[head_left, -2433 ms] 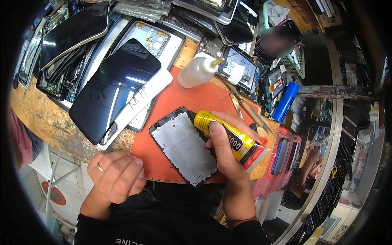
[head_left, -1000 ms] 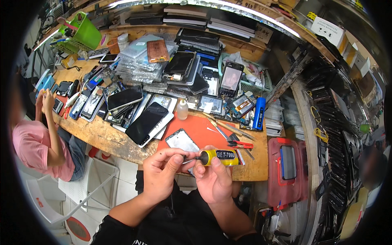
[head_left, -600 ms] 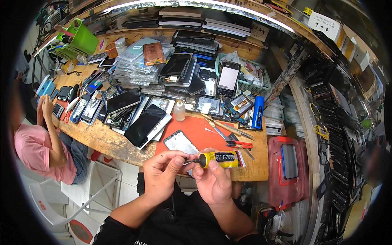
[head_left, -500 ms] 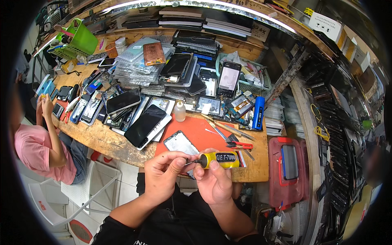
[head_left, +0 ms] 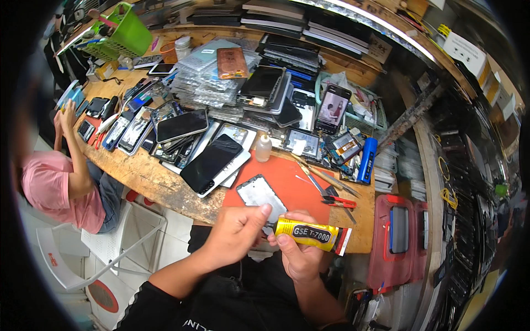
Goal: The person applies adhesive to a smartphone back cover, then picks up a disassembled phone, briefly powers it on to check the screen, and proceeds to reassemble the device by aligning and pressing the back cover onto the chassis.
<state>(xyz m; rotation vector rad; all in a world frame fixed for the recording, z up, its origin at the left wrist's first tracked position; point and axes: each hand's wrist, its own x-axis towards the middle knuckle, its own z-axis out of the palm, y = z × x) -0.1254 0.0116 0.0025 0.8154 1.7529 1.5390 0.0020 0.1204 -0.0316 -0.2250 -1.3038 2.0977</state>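
My right hand [head_left: 301, 259] is closed around a yellow and black glue tube [head_left: 312, 233], which lies nearly level with its crimped end to the right. Close by the tube's black nozzle end, my left hand [head_left: 234, 234] has its fingers curled in and its thumb pressed to them. Whatever those fingers pinch is hidden. Just beyond both hands, a phone frame [head_left: 259, 194] with a pale grey back plate rests on the orange mat [head_left: 301, 190]. The hands cover its near edge.
Tweezers and a red-handled cutter [head_left: 339, 202] lie right of the mat. A small clear bottle [head_left: 263, 148] stands at its far edge. Dark phones [head_left: 211, 165] and stacked parts crowd the left and back. An upright lit phone [head_left: 333, 108] leans behind. A person in pink [head_left: 61, 187] sits left.
My left fingers have curled further in, and the tube's label has turned more toward view. The whole scene has shifted rightward in the picture. The upright phone's screen shows a different picture.
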